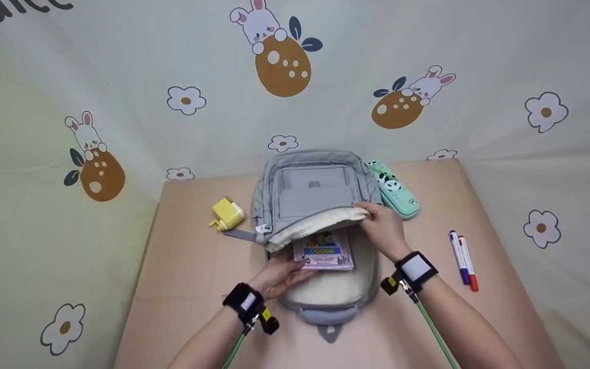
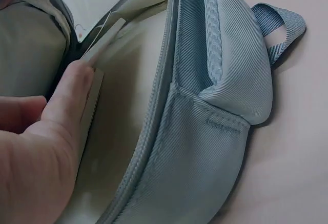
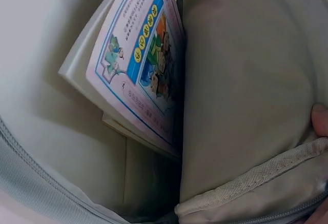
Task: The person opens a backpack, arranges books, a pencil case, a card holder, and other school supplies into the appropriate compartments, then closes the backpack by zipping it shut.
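A grey backpack point(image 1: 315, 200) lies unzipped on its back, its cream lining showing. My right hand point(image 1: 384, 230) pinches the edge of the raised front flap point(image 3: 246, 96) and holds it up. Inside the main compartment is a small stack of thin books point(image 3: 138, 75), the top one with a pink-bordered cartoon cover. My left hand point(image 1: 279, 277) grips the near left side of the stack, thumb over the top cover point(image 1: 325, 259). In the left wrist view, a finger point(image 2: 66, 101) lies along the edge of the books. The far part of the stack is hidden beneath the flap.
Left of the backpack stands a yellow crank pencil sharpener point(image 1: 227, 214). A mint-green panda pencil case point(image 1: 397, 192) lies against its right side. Two markers, one blue-capped point(image 1: 460, 259) and one red-capped point(image 1: 469, 266), lie at the table's right. A patterned cloth point(image 1: 336, 102) hangs behind.
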A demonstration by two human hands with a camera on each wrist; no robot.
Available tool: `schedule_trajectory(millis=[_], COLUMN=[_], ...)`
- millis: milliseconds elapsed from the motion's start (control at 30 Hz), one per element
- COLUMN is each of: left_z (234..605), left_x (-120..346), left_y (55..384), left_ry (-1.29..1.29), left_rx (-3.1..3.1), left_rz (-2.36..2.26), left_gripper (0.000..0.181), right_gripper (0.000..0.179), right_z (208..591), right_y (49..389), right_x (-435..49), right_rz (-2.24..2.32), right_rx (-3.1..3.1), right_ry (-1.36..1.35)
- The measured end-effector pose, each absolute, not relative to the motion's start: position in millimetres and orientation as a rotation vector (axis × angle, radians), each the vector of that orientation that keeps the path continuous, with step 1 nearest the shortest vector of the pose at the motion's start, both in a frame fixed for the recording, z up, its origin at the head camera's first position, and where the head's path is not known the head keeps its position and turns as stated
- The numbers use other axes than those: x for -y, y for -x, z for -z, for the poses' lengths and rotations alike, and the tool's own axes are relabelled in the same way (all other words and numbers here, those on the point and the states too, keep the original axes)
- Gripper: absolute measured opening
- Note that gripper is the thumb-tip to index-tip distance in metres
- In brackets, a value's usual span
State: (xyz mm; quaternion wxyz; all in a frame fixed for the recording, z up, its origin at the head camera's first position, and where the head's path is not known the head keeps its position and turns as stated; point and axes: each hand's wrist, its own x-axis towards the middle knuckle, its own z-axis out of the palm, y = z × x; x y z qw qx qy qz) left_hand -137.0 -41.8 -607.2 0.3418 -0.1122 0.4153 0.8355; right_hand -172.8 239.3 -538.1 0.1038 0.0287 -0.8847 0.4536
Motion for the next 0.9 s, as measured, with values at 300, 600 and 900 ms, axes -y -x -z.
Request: schedule_trajectory(millis=[300,600,900], left_z=[611,621,616], left_x=[34,29,37], left_y=[147,161,152], left_ry=[0.252,0.301,0.295], left_rx=[-0.941,-1.025,-1.111], left_rz=[-2.287,-2.363,-2.239], left_gripper=[0.072,0.072,0.059], right_gripper=[0.035,0.035,0.033], right_z=[538,539,540], right_y=[171,171,171], right_x=[-239,-239,-240], right_rz=[-1.355,-1.359,-1.345], right_rx=[2.607,2.606,2.601], right_ry=[-0.073,-0.070,-0.073])
